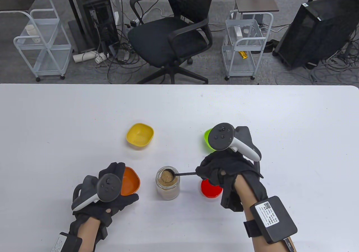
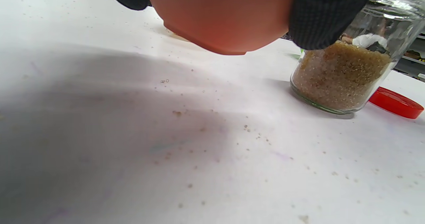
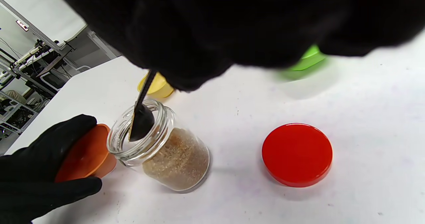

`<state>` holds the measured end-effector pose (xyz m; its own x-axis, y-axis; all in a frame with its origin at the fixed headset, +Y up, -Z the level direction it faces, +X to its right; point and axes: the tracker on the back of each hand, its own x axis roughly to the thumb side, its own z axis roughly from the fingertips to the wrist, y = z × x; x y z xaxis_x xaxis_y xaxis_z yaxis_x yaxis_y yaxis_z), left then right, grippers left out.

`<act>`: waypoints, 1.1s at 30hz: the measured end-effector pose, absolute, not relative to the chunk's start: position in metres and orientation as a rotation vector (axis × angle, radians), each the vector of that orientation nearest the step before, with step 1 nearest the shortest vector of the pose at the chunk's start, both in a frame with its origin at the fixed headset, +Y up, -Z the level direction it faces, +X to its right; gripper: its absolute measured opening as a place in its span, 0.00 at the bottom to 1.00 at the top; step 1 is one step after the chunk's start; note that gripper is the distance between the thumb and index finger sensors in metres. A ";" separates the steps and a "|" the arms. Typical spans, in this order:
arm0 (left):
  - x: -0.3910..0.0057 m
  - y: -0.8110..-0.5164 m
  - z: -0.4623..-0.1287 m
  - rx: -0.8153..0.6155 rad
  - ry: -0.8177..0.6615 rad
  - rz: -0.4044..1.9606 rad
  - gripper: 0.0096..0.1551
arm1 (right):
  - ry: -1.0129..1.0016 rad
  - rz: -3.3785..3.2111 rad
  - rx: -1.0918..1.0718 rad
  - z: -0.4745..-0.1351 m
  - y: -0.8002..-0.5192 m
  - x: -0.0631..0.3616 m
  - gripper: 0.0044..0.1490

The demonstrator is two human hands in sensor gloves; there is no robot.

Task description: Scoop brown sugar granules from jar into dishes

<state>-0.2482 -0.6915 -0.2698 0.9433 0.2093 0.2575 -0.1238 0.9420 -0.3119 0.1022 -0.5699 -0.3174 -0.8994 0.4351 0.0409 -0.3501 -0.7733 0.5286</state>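
Note:
An open glass jar (image 1: 167, 187) of brown sugar stands near the table's front middle; it also shows in the left wrist view (image 2: 345, 71) and the right wrist view (image 3: 159, 147). My right hand (image 1: 221, 170) grips a black spoon (image 1: 179, 174) whose bowl, heaped with sugar, sits at the jar's mouth (image 3: 141, 124). My left hand (image 1: 112, 190) holds the orange dish (image 1: 130, 181) by its rim, just left of the jar (image 3: 84, 154). A yellow dish (image 1: 140, 134) and a green dish (image 1: 208, 139) stand farther back.
The jar's red lid (image 1: 211, 189) lies flat right of the jar, under my right wrist (image 3: 297, 154). Loose sugar grains are scattered on the white table (image 2: 199, 144). A black office chair and carts stand beyond the far edge.

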 end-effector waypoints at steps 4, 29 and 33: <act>-0.249 -0.692 -0.270 -0.304 -0.300 0.188 0.71 | 0.721 2.583 0.220 -0.315 -0.567 0.107 0.23; -0.252 -0.688 -0.268 -0.297 -0.334 0.252 0.72 | 0.590 2.574 0.410 -0.313 -0.585 0.029 0.23; -0.253 -0.688 -0.269 -0.294 -0.328 0.267 0.72 | 0.499 2.650 0.463 -0.307 -0.586 0.016 0.23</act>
<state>-0.2534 -0.6875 -0.2689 0.9126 0.3021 0.2755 -0.2077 0.9230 -0.3239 0.0161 -0.5860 -0.3070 -0.8638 0.4415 0.2428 -0.3229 -0.8550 0.4059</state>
